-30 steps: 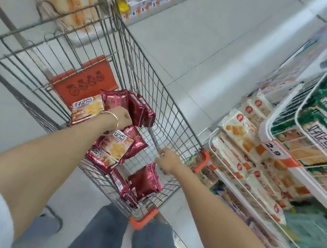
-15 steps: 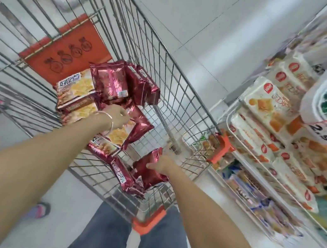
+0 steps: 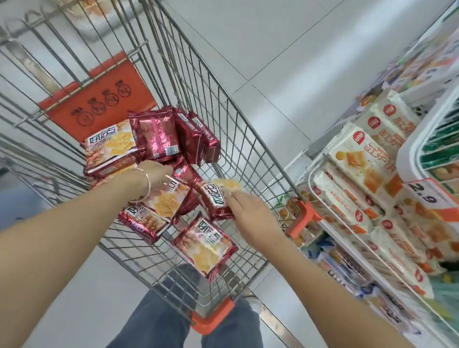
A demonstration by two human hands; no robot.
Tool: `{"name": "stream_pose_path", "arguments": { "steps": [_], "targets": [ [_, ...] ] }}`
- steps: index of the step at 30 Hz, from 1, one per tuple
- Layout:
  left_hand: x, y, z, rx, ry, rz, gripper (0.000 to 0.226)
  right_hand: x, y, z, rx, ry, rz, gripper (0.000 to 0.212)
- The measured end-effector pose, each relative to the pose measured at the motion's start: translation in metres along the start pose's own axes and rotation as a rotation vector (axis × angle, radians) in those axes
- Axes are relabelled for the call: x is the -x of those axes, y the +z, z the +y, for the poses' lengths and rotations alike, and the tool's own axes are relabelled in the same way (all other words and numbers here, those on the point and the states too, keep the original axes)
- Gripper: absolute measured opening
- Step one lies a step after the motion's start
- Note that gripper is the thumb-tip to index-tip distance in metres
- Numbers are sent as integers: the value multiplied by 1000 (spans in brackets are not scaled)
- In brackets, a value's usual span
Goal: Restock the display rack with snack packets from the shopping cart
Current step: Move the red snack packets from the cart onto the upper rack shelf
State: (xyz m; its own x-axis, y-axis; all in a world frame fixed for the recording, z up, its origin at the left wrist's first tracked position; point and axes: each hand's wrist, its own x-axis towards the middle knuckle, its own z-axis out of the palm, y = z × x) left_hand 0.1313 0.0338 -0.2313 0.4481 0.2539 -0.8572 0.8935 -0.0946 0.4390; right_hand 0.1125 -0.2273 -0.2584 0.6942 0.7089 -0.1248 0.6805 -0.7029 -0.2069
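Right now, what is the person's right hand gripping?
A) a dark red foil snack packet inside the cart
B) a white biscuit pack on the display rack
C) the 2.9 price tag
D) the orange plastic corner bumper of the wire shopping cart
A: the right hand has its fingers closed on the edge of a dark red foil snack packet, held tilted inside the wire shopping cart, apart from the rack.

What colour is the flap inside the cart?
The flap is orange with black symbols, seen in the head view.

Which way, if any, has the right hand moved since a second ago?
Yes: right hand moved inward from the cart's orange corner guard, now gripping a red packet.
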Motion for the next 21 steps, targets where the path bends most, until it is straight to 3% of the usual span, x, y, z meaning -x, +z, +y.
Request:
{"name": "stream_pose_path", "arguments": {
  "steps": [4,8,12,13,16,19,21],
  "targets": [
    [11,8,16,72,-53,-150,47,6,-24,14,34,-205,186,62],
    [12,18,20,107,-113,-278,48,4,-32,13,46,-258,219,62],
    [16,21,19,220,-108,-266,28,3,-23,9,8,-166,266,51],
    [18,20,19,274,-116,-282,30,4,-20,8,-29,-139,290,48],
    [20,21,19,244,-107,-390,63,2,-17,-5,-162,-118,321,40],
    [20,29,21,185,-35,-310,67,0,-25,-19,-221,-92,221,36],
    [19,32,26,135,-3,-276,69,-1,-38,-22,-383,97,138,48]
  ]
}}
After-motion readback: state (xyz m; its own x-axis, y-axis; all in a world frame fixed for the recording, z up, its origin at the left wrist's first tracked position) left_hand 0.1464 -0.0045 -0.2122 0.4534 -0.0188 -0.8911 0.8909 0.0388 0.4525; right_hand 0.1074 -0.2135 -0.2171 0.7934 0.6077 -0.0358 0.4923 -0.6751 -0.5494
